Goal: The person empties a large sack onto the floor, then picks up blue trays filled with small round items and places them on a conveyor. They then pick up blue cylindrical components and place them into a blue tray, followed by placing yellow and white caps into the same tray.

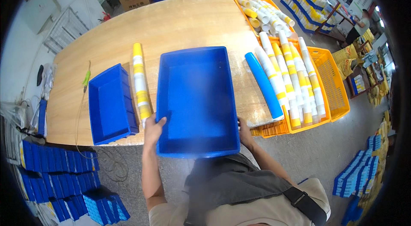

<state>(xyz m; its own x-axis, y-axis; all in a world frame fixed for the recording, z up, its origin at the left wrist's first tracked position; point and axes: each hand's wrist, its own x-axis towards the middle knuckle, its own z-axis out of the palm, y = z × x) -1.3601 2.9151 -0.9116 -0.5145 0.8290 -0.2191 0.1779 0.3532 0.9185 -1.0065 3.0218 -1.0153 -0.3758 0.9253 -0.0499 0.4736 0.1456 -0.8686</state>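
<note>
A large blue plastic tray point(195, 97) is held level in front of me, over the near edge of the wooden table. My left hand point(153, 128) grips its left wall, thumb over the rim. On the opposite side my right hand point(244, 132) is closed on the right wall, its fingers partly hidden behind the tray. The tray has nothing in it. Left of it lies a long stack of yellow and white cups point(139, 81), close to my left hand. A smaller blue bin point(109, 105) stands on the table further left.
A blue roll point(263, 85) lies at the table's right edge. Beside it, orange crates point(338, 85) hold stacked yellow and white tubes point(295, 78). A green-handled tool with a cord point(87, 77) lies at far left. Blue bins point(55, 162) are stacked on the floor. A person point(359, 27) stands far right.
</note>
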